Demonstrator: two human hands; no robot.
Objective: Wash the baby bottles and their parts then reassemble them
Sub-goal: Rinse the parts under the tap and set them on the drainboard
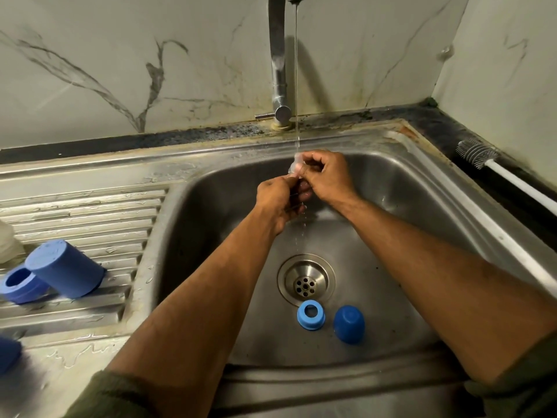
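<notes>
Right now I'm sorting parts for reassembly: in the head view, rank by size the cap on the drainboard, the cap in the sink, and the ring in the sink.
1. Drainboard cap, though nearer the camera.
2. Sink cap.
3. Ring, close to the sink cap.

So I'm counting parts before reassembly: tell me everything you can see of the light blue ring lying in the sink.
The light blue ring looks like a plastic screw collar: a short round band, wider at its base, with a round hole through its top. It sits flat on the wet steel floor of the sink, hole upward, just in front of the drain and to the left of a darker blue cap. A narrow gap separates it from the cap. Neither hand touches it, and the tap's stream falls farther back.
</notes>
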